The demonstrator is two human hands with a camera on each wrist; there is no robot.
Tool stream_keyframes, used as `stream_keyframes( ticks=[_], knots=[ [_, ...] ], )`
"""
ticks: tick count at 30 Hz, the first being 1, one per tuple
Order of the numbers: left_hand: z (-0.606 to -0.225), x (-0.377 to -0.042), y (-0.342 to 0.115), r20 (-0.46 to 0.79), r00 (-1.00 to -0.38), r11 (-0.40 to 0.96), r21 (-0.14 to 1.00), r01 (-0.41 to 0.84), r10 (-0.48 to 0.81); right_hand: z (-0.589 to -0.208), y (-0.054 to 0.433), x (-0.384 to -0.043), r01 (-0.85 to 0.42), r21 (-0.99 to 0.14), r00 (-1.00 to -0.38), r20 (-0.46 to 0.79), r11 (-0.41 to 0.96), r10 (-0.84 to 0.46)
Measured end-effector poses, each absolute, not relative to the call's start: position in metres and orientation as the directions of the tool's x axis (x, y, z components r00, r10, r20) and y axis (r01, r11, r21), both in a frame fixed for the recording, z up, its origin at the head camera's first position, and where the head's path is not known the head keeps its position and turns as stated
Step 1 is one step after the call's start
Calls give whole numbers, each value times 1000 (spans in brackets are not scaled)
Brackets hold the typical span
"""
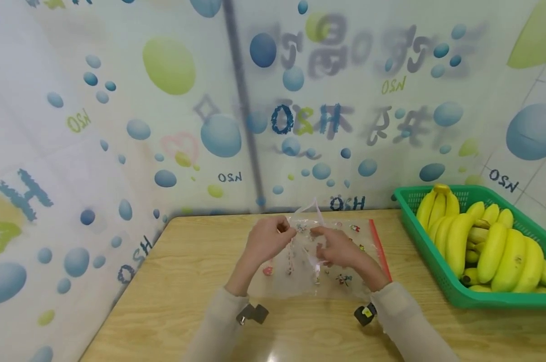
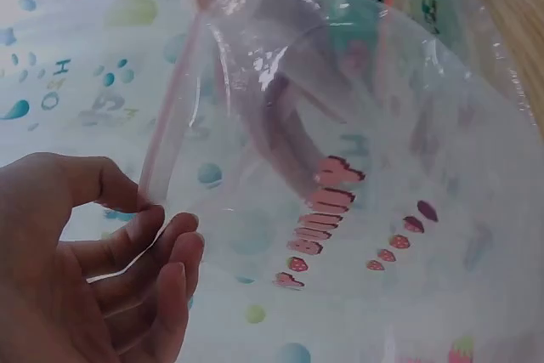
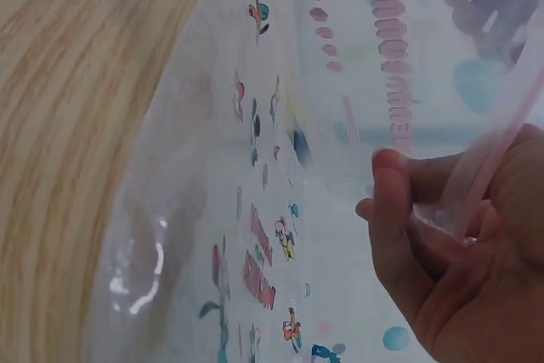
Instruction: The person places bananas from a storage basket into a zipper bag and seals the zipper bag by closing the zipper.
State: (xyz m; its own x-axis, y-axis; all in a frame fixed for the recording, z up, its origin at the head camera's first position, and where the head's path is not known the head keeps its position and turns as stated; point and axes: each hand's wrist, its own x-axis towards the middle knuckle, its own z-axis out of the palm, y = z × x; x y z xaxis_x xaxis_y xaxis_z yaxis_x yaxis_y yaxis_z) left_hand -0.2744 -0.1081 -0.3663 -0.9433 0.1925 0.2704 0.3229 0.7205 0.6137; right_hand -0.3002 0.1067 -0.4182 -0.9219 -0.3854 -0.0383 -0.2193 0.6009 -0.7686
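My left hand pinches the pink-edged mouth of a clear zip bag between thumb and index finger; its other fingers are loosely bent in the left wrist view. My right hand pinches the bag's film on the other side, the pale pink zip strip running across its fingers. Between the two hands the bag stands up, with pink lettering and small strawberry prints on it. Under them a second clear bag, printed with little cartoon figures, lies flat on the table with a red strip along its right edge.
A green plastic basket stands on the right of the wooden table, heaped with bananas. A curtain printed with blue and green dots hangs behind and to the left of the table. Each wrist wears a small black camera.
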Motion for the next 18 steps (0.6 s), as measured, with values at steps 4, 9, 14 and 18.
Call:
stream_keyframes(
  ticks=[4, 9, 14, 18],
  knots=[
    [-362, -274, -113, 308, -937, 751, 578, 320, 162, -416, 109, -300, -193, -767, -932, -52, 612, -359],
    [-363, -276, -113, 338, -920, 718, 590, 370, 196, -412, 110, -299, -220, -785, -920, -30, 579, -390],
    [-369, -279, -112, 346, -855, 699, 494, 517, 387, -409, 110, -297, -320, -780, -881, 36, 538, -472],
    [-374, -279, -112, 346, -771, 700, 329, 634, 535, -406, 112, -294, -402, -751, -851, 95, 524, -517]
  ],
)
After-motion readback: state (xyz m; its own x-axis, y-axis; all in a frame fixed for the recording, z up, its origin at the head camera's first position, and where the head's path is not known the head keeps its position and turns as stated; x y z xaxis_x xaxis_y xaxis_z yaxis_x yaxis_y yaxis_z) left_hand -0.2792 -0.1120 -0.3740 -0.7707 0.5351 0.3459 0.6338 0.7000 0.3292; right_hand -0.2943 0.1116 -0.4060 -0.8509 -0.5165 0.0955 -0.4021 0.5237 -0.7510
